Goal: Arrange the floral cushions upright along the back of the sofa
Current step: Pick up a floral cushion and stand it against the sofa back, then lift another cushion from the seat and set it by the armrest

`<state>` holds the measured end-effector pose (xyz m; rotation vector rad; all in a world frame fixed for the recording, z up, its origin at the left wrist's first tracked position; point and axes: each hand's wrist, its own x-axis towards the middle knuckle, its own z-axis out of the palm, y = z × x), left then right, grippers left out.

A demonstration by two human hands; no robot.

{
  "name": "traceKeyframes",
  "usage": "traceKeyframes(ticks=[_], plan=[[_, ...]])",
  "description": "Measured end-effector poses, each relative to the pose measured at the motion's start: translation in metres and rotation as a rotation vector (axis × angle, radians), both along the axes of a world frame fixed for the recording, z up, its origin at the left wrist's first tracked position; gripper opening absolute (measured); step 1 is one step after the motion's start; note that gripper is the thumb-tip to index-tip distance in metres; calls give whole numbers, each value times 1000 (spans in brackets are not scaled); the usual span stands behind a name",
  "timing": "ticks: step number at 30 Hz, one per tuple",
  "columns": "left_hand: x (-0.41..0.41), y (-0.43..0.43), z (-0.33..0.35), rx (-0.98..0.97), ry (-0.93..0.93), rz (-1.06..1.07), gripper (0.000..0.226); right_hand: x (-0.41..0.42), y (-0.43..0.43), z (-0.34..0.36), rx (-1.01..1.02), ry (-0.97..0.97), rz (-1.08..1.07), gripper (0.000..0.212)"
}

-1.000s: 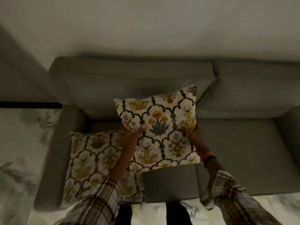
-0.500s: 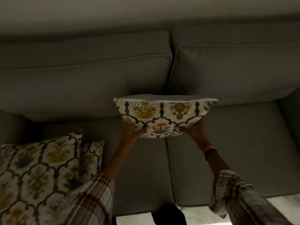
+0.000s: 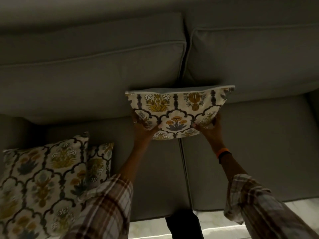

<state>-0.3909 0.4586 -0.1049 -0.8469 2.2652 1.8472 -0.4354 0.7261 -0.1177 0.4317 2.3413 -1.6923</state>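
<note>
A cream floral cushion (image 3: 177,109) with yellow and grey flowers stands upright at the middle of the grey sofa, its top edge against the back cushions where they meet. My left hand (image 3: 142,126) grips its lower left side and my right hand (image 3: 209,125) grips its lower right side. Two more floral cushions lie flat on the left seat: a large one (image 3: 41,183) on top and a second (image 3: 99,163) peeking out from under its right side.
The sofa's back cushions (image 3: 96,66) span the upper frame, with a gap at centre. The seat (image 3: 250,152) on the right is bare grey fabric. A pale marbled floor (image 3: 150,228) shows below the sofa's front edge.
The view moved closer and rightward over the sofa. The held cushion went from facing me above the seat to standing against the back cushions, and it rose slightly.
</note>
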Motion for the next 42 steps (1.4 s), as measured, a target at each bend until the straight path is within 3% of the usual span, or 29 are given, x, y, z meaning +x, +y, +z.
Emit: traceKeyframes(ticks=[5, 7, 11, 13, 16, 17, 20, 22, 26, 28, 30, 35, 37, 40, 42], plan=[[56, -37, 5, -148, -89, -95, 122, 72, -61, -3, 107, -115, -165, 103], [88, -76, 1, -295, -108, -179, 118, 108, -105, -8, 137, -237, -86, 100], [150, -166, 10, -667, -217, -349, 101, 175, -223, -10, 93, -304, 145, 89], [184, -219, 16, -743, -268, -346, 92, 203, -291, -8, 11, -324, 227, 83], [237, -303, 13, -745, -254, -148, 86, 237, -380, -4, -68, -417, 306, 72], [255, -331, 11, -726, -263, -73, 87, 248, -407, -1, -83, -433, 315, 74], [292, -399, 0, -649, -421, 62, 100, 273, -462, -4, -132, -456, 279, 127], [304, -431, -10, -516, -543, 119, 119, 277, -482, -5, -151, -463, 208, 131], [307, -468, -31, -98, -609, 281, 150, 265, -484, -7, -116, -536, 188, 128], [305, -480, -37, 34, -592, 319, 157, 259, -485, 9, -148, -492, 217, 109], [302, -482, -34, 40, -543, 320, 158, 252, -484, 25, -167, -434, 262, 96], [284, -435, 22, -123, -258, 297, 130, 244, -450, 42, -129, -249, 185, 118], [270, -401, 42, -168, -127, 279, 126, 232, -424, 55, -162, -203, 212, 111], [249, -339, 52, -169, -110, 215, 122, 208, -358, 69, -177, -144, 221, 88], [233, -280, 47, -194, -74, 143, 131, 188, -294, 80, -145, -90, 201, 89]])
